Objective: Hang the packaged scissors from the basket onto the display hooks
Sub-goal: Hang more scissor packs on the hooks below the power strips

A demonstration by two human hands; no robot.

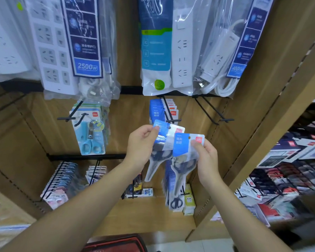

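My left hand [141, 142] pinches the top of one scissors pack [165, 140], a clear blister with a blue and white card. The pack's hanging hole sits just below the tip of a black display hook [168, 113] that carries several identical packs [155, 110]. My right hand [206, 155] pinches a second scissors pack [185, 151], slightly lower and to the right, overlapping the first. The dark handles of both scissors show through the plastic. The red basket [116, 242] shows at the bottom edge, between my forearms.
An empty double hook [215, 113] juts out to the right of the loaded one. Light-blue scissors packs [91, 131] hang at the left. Power strips [180, 48] in bags hang above. More packs hang below [175, 188]. A shelf of boxed goods [289, 171] stands at the right.
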